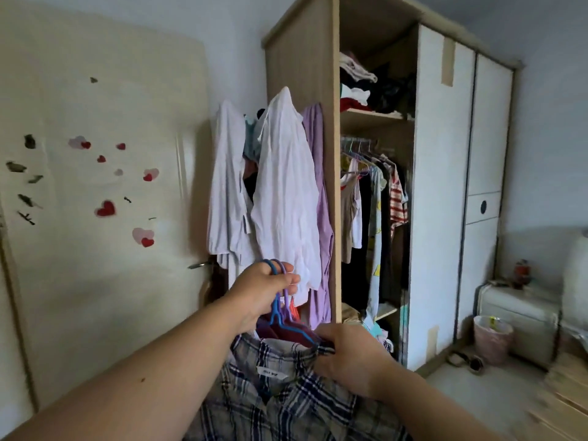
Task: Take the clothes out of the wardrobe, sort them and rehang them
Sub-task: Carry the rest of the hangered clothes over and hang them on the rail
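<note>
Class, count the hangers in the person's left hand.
2: a blue hanger and a purple hanger, hooks together in the left hand above the checked shirt; more may be hidden.

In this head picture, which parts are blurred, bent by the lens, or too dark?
Head view: the wide lens bows the wardrobe and door edges; the lower right corner is smeared by blur; the wardrobe's hanging section is dim; the left hand gripping the hangers and the right hand holding the plaid shirt look fairly sharp.

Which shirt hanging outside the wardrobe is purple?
The purple shirt is the rightmost one, against the wardrobe side. The white shirts hang left of it.
</note>
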Tool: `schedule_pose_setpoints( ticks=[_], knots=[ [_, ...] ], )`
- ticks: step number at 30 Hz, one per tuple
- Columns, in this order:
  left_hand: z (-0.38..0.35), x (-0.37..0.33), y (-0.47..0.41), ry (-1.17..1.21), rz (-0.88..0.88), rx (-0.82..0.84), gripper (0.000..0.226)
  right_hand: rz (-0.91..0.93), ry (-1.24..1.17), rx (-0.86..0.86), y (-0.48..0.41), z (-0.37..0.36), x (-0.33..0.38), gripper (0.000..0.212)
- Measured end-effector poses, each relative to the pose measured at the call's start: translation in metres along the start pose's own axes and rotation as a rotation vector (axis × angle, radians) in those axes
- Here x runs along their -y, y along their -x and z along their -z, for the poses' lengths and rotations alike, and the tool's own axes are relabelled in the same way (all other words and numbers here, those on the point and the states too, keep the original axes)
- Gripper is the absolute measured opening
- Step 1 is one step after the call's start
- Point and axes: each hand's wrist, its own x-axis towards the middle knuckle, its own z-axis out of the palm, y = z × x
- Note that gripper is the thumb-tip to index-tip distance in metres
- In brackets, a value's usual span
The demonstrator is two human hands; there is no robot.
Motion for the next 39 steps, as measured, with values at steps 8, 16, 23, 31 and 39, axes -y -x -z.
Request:
schedule_pose_setpoints(
  ticks=[8, 16, 23, 31, 39],
  knots=[
    [-0.003, 0.043, -0.167, 0.045, -0.016, 0.264, 0.025, -0.313, 0.131, -0.202, -0.125, -0.018, -0.042, 0.036],
    [-0.053, 0.037, -0.289, -0.056, -0.271, 0.397, 0.011, -0.472, 0.256, -0.412, -0.193, 0.028, -0.085, 0.036],
    [-0.146, 0.023, -0.398, -0.193, -0.469, 0.339, 0.007, -0.562, 0.27, -0.484, -0.267, 0.085, -0.164, 0.037],
    [-0.236, 0.013, -0.523, -0.097, -0.451, 0.41, 0.006, -0.623, 0.328, -0.434, -0.341, 0.163, -0.254, 0.01],
    [-0.308, -0.004, -0.622, -0.054, -0.527, 0.401, 0.007, -0.621, 0.383, -0.526, -0.409, 0.221, -0.334, 0.021]
  ],
)
